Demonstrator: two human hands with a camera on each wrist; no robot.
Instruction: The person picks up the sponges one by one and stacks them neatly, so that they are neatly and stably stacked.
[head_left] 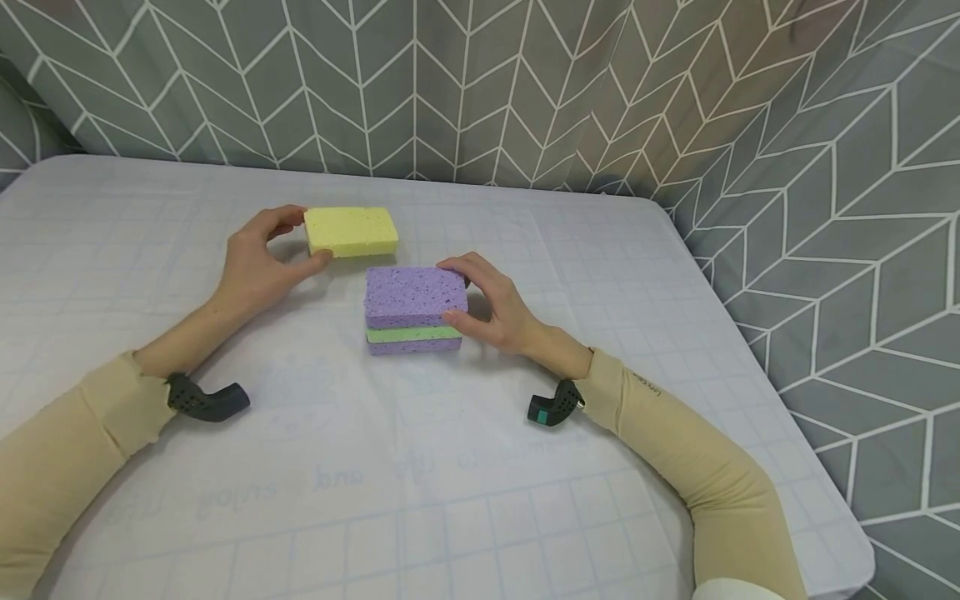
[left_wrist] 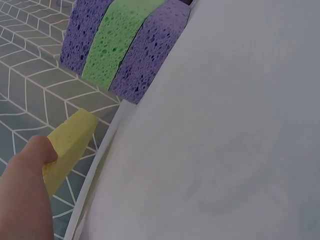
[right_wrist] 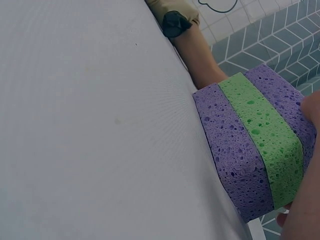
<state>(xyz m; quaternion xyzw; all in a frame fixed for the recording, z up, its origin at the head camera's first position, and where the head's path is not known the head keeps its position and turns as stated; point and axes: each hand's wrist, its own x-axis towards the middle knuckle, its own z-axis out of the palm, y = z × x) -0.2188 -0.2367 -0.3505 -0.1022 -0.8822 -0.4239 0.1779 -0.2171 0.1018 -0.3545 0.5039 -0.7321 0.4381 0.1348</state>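
My left hand (head_left: 258, 260) pinches a yellow sponge (head_left: 351, 232) by its left end, thumb at the near side and fingers at the far side. Nearer to me and slightly right is a stack of three sponges: an upper purple sponge (head_left: 415, 293), a green sponge (head_left: 414, 334) in the middle and a lower purple sponge (head_left: 415, 347) on the table. My right hand (head_left: 504, 313) grips the upper purple sponge at its right end. In the right wrist view the layers lie flush, the green layer (right_wrist: 262, 135) between the purple ones, with my thumb on the upper one.
A white cloth with faint grid lines and lettering covers the table (head_left: 337, 442). Grey curtains (head_left: 450, 92) with a white chevron pattern hang behind it and along the right side. Dark wrist devices (head_left: 208, 400) sit at both cuffs.
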